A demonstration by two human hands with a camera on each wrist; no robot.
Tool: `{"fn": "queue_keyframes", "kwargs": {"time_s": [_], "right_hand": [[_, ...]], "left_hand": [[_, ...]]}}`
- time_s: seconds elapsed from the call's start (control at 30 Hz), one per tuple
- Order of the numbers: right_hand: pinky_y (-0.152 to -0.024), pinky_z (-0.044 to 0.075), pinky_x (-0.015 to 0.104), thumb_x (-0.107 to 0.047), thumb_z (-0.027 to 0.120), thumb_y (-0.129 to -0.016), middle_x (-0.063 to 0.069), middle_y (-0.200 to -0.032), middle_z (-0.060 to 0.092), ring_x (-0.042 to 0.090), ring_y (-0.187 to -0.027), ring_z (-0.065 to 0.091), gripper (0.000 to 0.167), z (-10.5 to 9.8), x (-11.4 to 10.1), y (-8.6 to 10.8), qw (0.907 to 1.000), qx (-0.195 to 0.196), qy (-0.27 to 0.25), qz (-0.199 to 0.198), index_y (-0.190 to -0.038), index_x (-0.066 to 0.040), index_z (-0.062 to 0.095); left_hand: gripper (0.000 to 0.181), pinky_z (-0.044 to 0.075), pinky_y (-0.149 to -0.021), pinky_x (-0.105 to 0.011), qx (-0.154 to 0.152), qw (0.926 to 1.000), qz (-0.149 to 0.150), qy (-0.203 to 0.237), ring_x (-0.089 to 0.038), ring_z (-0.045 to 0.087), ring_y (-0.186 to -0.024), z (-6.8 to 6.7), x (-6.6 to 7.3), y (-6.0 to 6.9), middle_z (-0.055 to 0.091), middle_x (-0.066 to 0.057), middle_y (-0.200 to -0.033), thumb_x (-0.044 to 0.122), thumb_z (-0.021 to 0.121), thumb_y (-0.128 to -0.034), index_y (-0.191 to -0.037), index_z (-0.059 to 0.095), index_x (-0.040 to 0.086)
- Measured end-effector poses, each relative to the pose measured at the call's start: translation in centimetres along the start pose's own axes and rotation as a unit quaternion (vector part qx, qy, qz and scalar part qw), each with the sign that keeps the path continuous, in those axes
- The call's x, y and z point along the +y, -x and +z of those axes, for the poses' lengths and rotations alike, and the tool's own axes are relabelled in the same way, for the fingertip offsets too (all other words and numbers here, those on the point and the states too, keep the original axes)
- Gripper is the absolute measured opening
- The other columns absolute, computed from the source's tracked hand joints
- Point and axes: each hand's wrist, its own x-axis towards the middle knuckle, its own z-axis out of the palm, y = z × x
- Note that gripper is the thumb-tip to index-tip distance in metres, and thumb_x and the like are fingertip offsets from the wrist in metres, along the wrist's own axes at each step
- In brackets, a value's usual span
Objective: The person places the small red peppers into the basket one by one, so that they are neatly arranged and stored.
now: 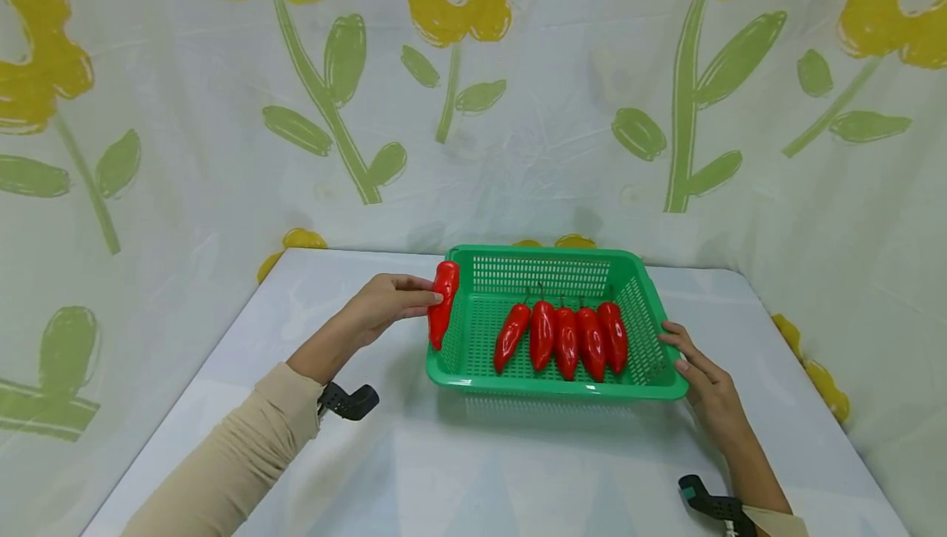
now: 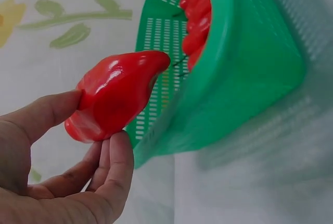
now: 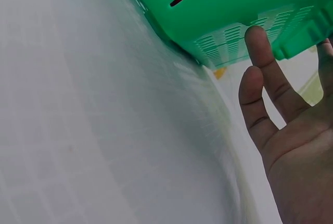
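Note:
In the head view, my left hand (image 1: pixel 381 307) pinches a glossy red chili pepper (image 1: pixel 444 304) at the basket's left rim. The left wrist view shows the thumb on one side of this pepper (image 2: pixel 115 95) and fingertips on the other, with its tapered end toward the basket. The green plastic basket (image 1: pixel 547 391) has slotted walls. Inside lie several red chili peppers (image 1: pixel 565 344) side by side, with thin dark stems pointing to the far wall. My right hand (image 1: pixel 706 389) touches the basket's right rim with loosely extended fingers; in the right wrist view, two fingers (image 3: pixel 260 47) stand by its outer wall.
The basket rests on a white table (image 1: pixel 414 471), near its far edge. A pale curtain (image 1: pixel 533 159) printed with yellow flowers and green leaves hangs behind and along the sides. Black wrist straps (image 1: pixel 348 401) sit on both forearms.

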Motion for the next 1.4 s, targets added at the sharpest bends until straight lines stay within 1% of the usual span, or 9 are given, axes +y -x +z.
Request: {"fn": "queue_keyframes", "kwargs": {"time_s": [0.23,0.43,0.57,0.7,0.8,1.0,1.1,1.17,1.4], "right_hand": [[-0.108,0.033,0.012,0.0,0.034,-0.107,0.005,-0.163,0.025,0.009,-0.15,0.015,0.039,-0.1,0.4,-0.1,0.9999,-0.005,0.01,0.003,-0.144,0.012,0.041],[-0.106,0.036,0.014,0.0,0.033,-0.107,0.006,-0.163,0.025,0.008,-0.149,0.017,0.039,-0.1,0.5,0.0,1.0,-0.005,0.003,-0.006,-0.143,0.014,0.039],[-0.106,0.036,0.014,0.0,0.033,-0.107,0.004,-0.163,0.025,0.007,-0.149,0.017,0.039,-0.1,0.5,0.1,1.0,-0.003,-0.001,-0.004,-0.143,0.014,0.04],[-0.106,0.036,0.014,-0.001,0.033,-0.107,0.003,-0.163,0.025,0.006,-0.149,0.016,0.039,0.0,0.4,0.2,1.0,-0.001,-0.003,0.0,-0.143,0.014,0.04],[-0.106,0.037,0.015,-0.001,0.033,-0.108,0.003,-0.163,0.025,0.007,-0.149,0.016,0.039,-0.1,0.3,0.2,1.0,0.001,0.001,0.0,-0.143,0.013,0.04],[-0.107,0.035,0.013,-0.002,0.034,-0.108,0.005,-0.163,0.025,0.009,-0.15,0.015,0.04,-0.3,0.3,-0.1,0.9999,0.002,0.012,0.0,-0.144,0.012,0.041],[-0.107,0.034,0.013,-0.002,0.034,-0.108,0.004,-0.163,0.024,0.008,-0.15,0.014,0.04,-0.1,0.4,-0.2,0.9999,-0.005,0.011,0.005,-0.145,0.012,0.04],[-0.107,0.035,0.013,-0.003,0.034,-0.108,0.004,-0.163,0.024,0.008,-0.15,0.015,0.04,0.0,0.5,-0.1,0.9999,-0.005,0.01,0.007,-0.145,0.012,0.04],[-0.105,0.037,0.013,-0.005,0.035,-0.108,0.004,-0.163,0.026,0.007,-0.149,0.016,0.04,0.0,0.3,0.1,0.9998,0.004,0.017,0.011,-0.144,0.011,0.041]], "left_hand": [[0.045,0.053,-0.098,-0.037,-0.004,0.9997,-0.002,-0.023,-0.027,0.066,-0.107,2.5,1.3,-1.6,0.062,-0.017,-0.124,0.018,0.074,-0.0914,-0.127,0.059,-0.005],[0.045,0.055,-0.094,-0.041,0.013,0.9959,0.005,-0.09,-0.031,0.066,-0.106,4.6,1.6,-2.9,0.062,-0.019,-0.123,0.017,0.076,-0.0891,-0.125,0.061,-0.005],[0.041,0.055,-0.094,-0.042,0.028,0.9918,0.003,-0.125,-0.031,0.068,-0.101,5.8,1.9,-3.3,0.064,-0.017,-0.118,0.016,0.077,-0.088,-0.121,0.063,-0.004],[0.039,0.057,-0.09,-0.041,0.033,0.9883,0.008,-0.148,-0.032,0.068,-0.101,6.4,2.0,-3.4,0.065,-0.016,-0.113,0.015,0.078,-0.0869,-0.117,0.064,-0.005],[0.038,0.058,-0.087,-0.039,0.041,0.9835,0.017,-0.176,-0.031,0.069,-0.098,6.6,2.0,-3.5,0.066,-0.015,-0.11,0.016,0.079,-0.0861,-0.115,0.066,-0.005],[0.04,0.058,-0.079,-0.036,0.053,0.9661,0.039,-0.25,-0.025,0.064,-0.097,7.2,1.9,-3.3,0.069,-0.013,-0.108,0.022,0.079,-0.0862,-0.115,0.068,-0.004],[0.043,0.057,-0.082,-0.038,0.052,0.9646,0.038,-0.256,-0.026,0.064,-0.102,7.2,1.6,-3.0,0.068,-0.012,-0.112,0.024,0.078,-0.0867,-0.118,0.067,-0.003],[0.043,0.057,-0.085,-0.039,0.048,0.9658,0.043,-0.251,-0.027,0.063,-0.105,7.1,1.3,-2.9,0.068,-0.012,-0.114,0.025,0.078,-0.0875,-0.119,0.067,-0.002],[0.041,0.056,-0.089,-0.038,0.035,0.9758,0.074,-0.203,-0.024,0.064,-0.105,6.8,0.0,-3.1,0.07,-0.008,-0.11,0.025,0.075,-0.0902,-0.123,0.067,0.001]]}}
